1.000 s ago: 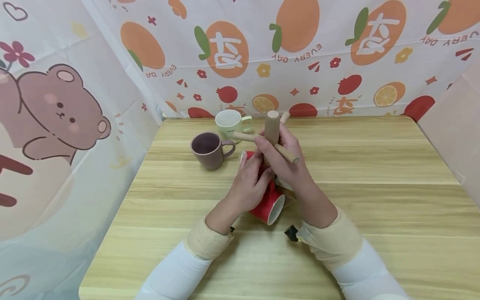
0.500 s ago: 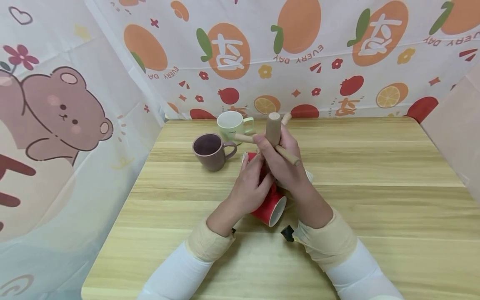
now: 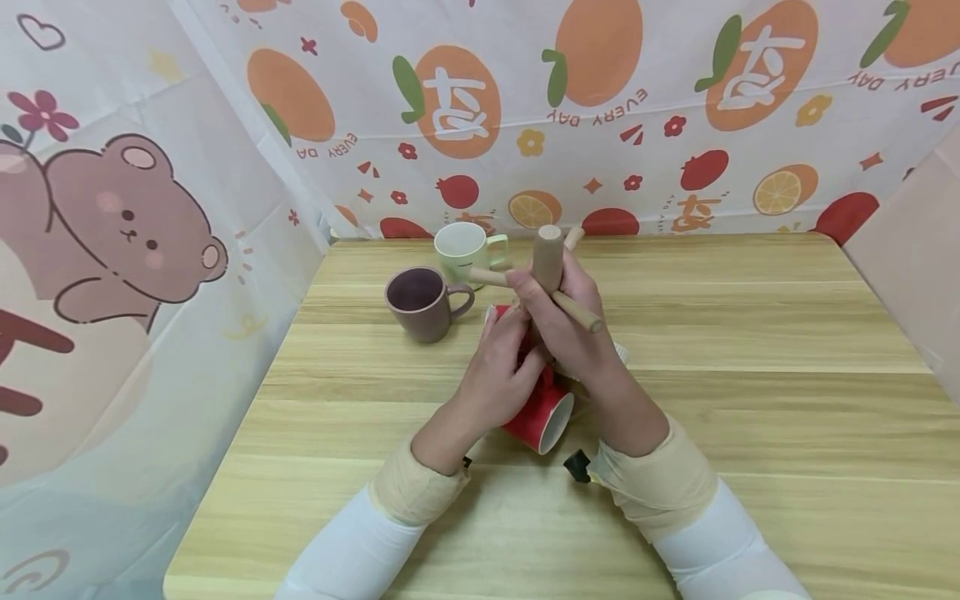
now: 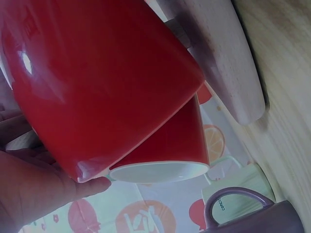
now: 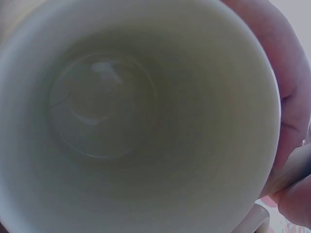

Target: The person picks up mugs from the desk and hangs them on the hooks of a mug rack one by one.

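Observation:
A wooden mug tree [image 3: 549, 260] stands on the table with its pegs sticking out. My right hand [image 3: 566, 321] grips its post near the top, between the pegs. Below, my left hand [image 3: 498, 367] holds a red mug [image 3: 534, 421], tipped sideways with its white mouth facing me. In the left wrist view a second red mug [image 4: 170, 131] shows behind the nearer one, beside the tree's wooden base [image 4: 228, 68]. A white mug [image 5: 146, 184] fills the right wrist view, seen into its mouth, with right-hand fingers [image 5: 289, 87] beside it. Where the mugs meet the pegs is hidden.
Left of the tree stand a purple mug [image 3: 420, 304] and, behind it, a pale green mug [image 3: 459, 248], both upright with handles to the right. A printed cloth [image 3: 375, 100] hangs at the back edge of the wooden table [image 3: 750, 375].
Over the first half second, the pale ribbed surface beneath my right hand came further into view on the right, and my right forearm shifted slightly left. Since then, almost nothing has moved.

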`<state>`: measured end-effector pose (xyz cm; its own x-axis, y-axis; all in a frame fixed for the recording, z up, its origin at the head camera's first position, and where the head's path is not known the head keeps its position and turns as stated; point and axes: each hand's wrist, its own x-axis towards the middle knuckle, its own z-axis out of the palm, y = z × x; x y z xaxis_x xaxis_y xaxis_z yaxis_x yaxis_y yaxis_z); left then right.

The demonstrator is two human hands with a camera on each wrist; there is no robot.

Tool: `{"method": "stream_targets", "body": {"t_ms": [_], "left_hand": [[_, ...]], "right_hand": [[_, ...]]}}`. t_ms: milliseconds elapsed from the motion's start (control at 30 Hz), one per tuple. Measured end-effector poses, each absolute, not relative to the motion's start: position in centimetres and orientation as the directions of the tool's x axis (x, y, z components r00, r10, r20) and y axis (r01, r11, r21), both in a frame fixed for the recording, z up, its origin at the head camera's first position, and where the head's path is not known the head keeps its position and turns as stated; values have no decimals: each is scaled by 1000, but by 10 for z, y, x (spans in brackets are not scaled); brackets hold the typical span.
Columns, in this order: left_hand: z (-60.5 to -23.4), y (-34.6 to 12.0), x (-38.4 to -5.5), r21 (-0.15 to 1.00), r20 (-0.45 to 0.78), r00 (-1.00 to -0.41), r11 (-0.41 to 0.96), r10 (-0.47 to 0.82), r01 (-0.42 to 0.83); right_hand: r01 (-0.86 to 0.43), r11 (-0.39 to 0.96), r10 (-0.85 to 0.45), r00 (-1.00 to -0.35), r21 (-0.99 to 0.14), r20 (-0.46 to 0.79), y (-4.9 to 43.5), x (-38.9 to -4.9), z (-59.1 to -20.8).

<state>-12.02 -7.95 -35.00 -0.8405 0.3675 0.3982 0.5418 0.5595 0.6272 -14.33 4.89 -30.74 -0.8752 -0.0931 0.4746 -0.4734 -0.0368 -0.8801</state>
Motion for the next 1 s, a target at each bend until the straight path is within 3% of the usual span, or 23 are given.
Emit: {"method": "stream_targets", "body": {"t_ms": [433, 667, 1000], "left_hand": [[-350, -76, -123, 622, 466, -769, 456, 438, 636], [-355, -75, -120, 603, 409, -790, 514, 457, 610], [-357, -71, -117, 596, 321, -809, 559, 492, 576]], "right_hand": [[-487, -48, -77, -868, -872, 490, 56, -145, -308], [-490, -98, -43, -868, -866, 495, 65, -149, -307], [-546, -55, 17, -838, -836, 546, 89, -161, -304]]}}
